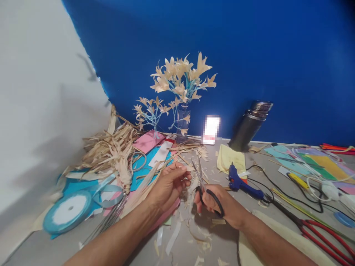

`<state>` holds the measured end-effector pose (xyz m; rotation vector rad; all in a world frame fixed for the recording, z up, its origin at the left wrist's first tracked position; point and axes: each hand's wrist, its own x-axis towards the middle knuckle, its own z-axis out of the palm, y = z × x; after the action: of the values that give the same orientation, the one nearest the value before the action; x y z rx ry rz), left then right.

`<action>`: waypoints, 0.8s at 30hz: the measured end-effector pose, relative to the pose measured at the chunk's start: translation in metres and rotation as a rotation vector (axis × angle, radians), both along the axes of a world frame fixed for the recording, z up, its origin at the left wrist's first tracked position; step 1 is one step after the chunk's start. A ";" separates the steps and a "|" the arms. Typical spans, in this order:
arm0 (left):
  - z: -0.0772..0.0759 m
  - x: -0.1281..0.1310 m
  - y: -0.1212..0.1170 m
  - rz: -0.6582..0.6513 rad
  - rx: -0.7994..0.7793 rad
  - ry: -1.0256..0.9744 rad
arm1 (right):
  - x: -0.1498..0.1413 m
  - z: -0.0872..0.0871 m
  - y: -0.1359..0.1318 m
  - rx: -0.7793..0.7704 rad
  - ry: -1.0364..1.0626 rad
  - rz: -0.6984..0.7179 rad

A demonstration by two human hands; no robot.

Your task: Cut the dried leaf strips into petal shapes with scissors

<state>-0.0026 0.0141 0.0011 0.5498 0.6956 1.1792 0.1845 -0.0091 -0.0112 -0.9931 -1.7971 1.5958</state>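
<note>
My right hand (pixel 215 203) holds a pair of scissors (pixel 202 183) with dark handles, its slim blades apart and pointing up and away from me. Just left of the blades, my left hand (pixel 173 179) pinches a small pale piece of dried husk (pixel 189 168) between thumb and fingers. The piece lies close to the blades; whether they touch it I cannot tell. Below both hands, husk scraps (pixel 201 240) are scattered over the grey surface. Behind them stand pale husk flowers (pixel 183 70) on light blue stems, some in a clear bottle (pixel 183 123).
Dried husks (pixel 111 147) are heaped at left, behind a blue ribbon roll (pixel 69 208). At right lie a blue glue gun (pixel 244 184) with its cord, red-handled shears (pixel 318 231) and a yellow cutter (pixel 297 181). A dark flask (pixel 249 127) leans against the blue wall.
</note>
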 end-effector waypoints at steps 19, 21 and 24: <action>0.004 -0.006 0.003 -0.023 0.053 0.059 | -0.003 -0.008 -0.002 -0.084 -0.073 -0.063; 0.005 -0.009 0.005 -0.046 0.055 0.077 | -0.002 -0.009 -0.001 -0.089 -0.079 -0.055; 0.005 -0.013 0.008 -0.085 0.065 0.093 | -0.002 -0.009 -0.001 -0.098 -0.075 -0.036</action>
<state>-0.0153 0.0217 0.0063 0.6858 0.7080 1.1053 0.1829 -0.0101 -0.0206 -1.1373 -1.7539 1.6577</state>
